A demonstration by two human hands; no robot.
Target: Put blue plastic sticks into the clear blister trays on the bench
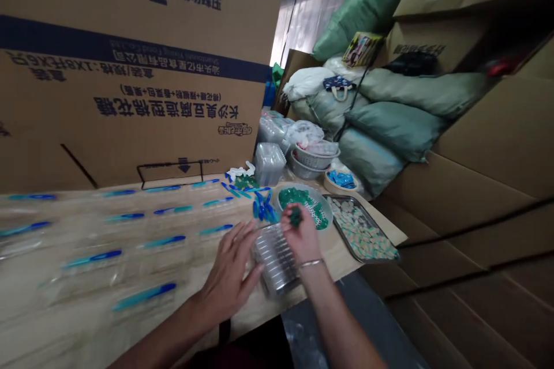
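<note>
My right hand (304,235), with a bracelet at the wrist, is curled around small dark green pieces (295,217). It is above the right side of a stack of clear plastic trays (277,259). Stretched out flat with the thumb apart, my left hand (231,268) is at the left side of that stack; blur hides whether it presses on it. Just beyond my right hand stands a white perforated basket (283,218) holding green pieces (295,196). To its right is a metal tray (346,245) full of small pale and green pieces (363,230).
Clear trays with blue-and-teal tools (145,297) lie in rows on the table (190,323). Loose blue pieces (262,206) lie near the basket. A large cardboard box (130,69) stands behind. Stacked clear containers (269,162), a bowl of blue packets (341,180) and sacks (367,153) are further back.
</note>
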